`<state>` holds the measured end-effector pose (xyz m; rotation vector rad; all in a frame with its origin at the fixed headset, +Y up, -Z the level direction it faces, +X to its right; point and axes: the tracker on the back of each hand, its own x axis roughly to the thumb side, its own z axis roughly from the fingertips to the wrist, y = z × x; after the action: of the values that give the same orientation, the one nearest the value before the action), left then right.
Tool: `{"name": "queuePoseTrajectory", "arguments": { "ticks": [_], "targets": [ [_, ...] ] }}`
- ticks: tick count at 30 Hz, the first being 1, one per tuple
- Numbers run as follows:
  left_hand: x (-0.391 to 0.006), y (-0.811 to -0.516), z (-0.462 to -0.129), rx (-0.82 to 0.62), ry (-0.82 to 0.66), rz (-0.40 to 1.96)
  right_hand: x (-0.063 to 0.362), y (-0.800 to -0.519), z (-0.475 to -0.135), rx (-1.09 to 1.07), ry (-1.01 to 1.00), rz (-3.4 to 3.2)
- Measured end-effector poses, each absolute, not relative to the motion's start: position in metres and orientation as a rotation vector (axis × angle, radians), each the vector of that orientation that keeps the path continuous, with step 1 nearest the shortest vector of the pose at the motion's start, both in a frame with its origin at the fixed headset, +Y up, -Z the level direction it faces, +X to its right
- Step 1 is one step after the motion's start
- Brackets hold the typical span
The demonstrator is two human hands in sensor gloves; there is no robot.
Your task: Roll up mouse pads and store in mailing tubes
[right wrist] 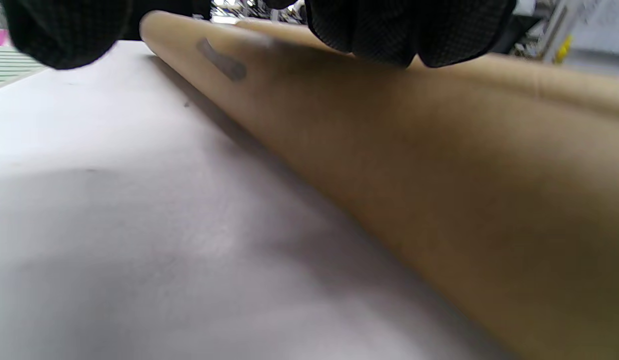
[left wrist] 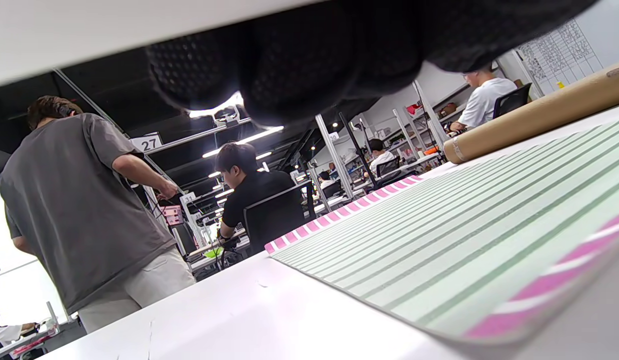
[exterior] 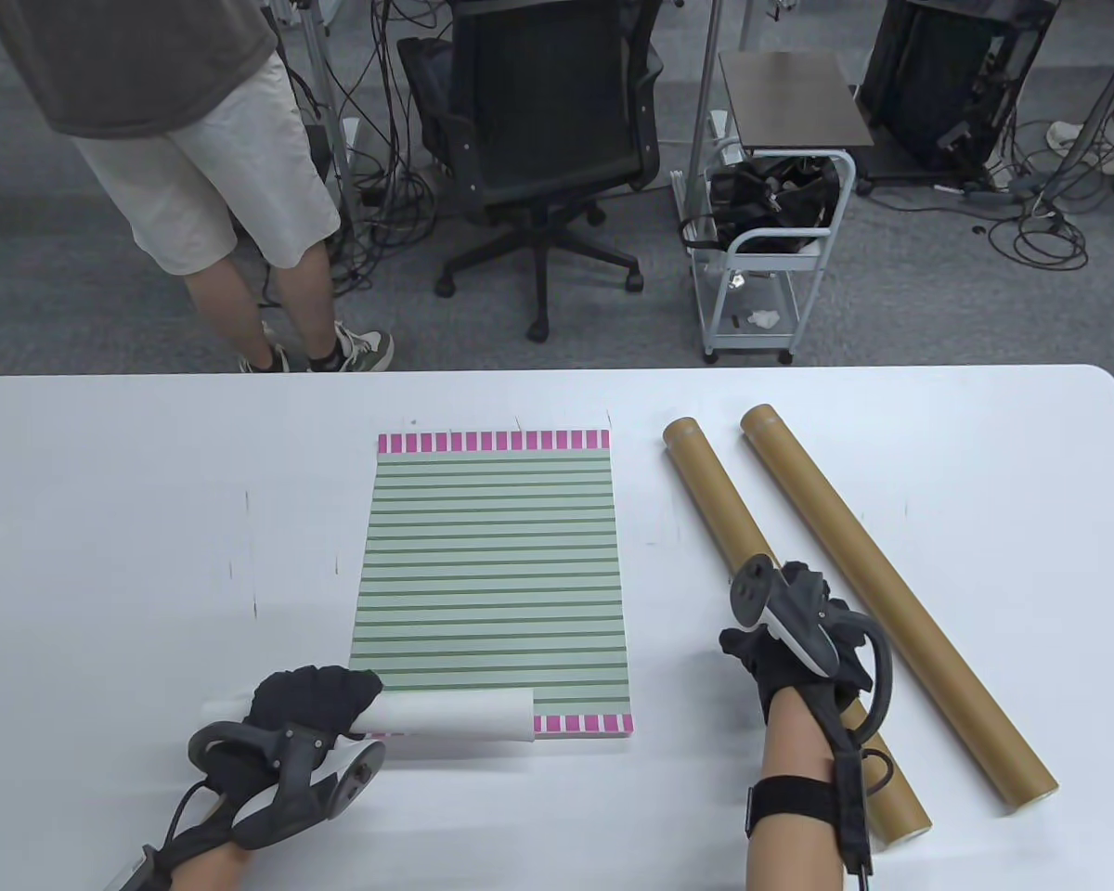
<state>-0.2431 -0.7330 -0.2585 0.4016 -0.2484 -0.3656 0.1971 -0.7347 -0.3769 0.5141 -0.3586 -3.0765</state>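
Mouse pad [exterior: 492, 566] is lying flat with its long axis running away from me, my left hand [exterior: 311, 703] curling its near-left corner, my right hand [exterior: 789, 640] cupping the left tube [exterior: 719, 497].

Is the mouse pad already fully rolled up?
No: only the near edge of the mouse pad is curled up under the left hand; the rest lies flat.

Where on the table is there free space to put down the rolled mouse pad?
The table is bare left of the mouse pad, and right of the two mailing tubes. A narrow bare strip runs between pad and tubes. It is crowded near the right hand on the nearer tube and the left hand.
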Motion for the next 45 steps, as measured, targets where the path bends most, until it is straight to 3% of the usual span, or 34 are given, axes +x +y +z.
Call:
{"name": "queuePoseTrajectory", "arguments": {
  "ticks": [6,12,14,20,24,30,38,45],
  "targets": [
    [-0.238,-0.733,-0.261,0.4,-0.249,-0.363,0.203,-0.751,-0.399,0.653,-0.454,-3.044],
    [-0.239,-0.737,-0.261,0.399,-0.262,-0.405,0.208,-0.757,-0.405,0.769,-0.372,-2.907],
    [-0.241,-0.737,-0.261,0.397,-0.262,-0.401,0.207,-0.755,-0.406,0.724,-0.394,-2.889],
    [-0.245,-0.737,-0.261,0.398,-0.257,-0.408,0.207,-0.719,-0.388,0.681,-0.212,-2.856],
    [-0.249,-0.734,-0.263,0.399,-0.237,-0.4,0.203,-0.693,-0.366,0.566,-0.077,-2.981],
    [-0.275,-0.735,-0.272,0.335,-0.121,-0.342,0.185,-0.656,-0.316,0.263,0.369,-3.126],
    [-0.315,-0.735,-0.29,0.268,0.077,-0.331,0.162,-0.683,-0.27,-0.103,0.653,-2.987],
    [-0.333,-0.739,-0.295,0.201,0.154,-0.253,0.144,-0.7,-0.268,-0.165,0.622,-2.87]
  ]
}}
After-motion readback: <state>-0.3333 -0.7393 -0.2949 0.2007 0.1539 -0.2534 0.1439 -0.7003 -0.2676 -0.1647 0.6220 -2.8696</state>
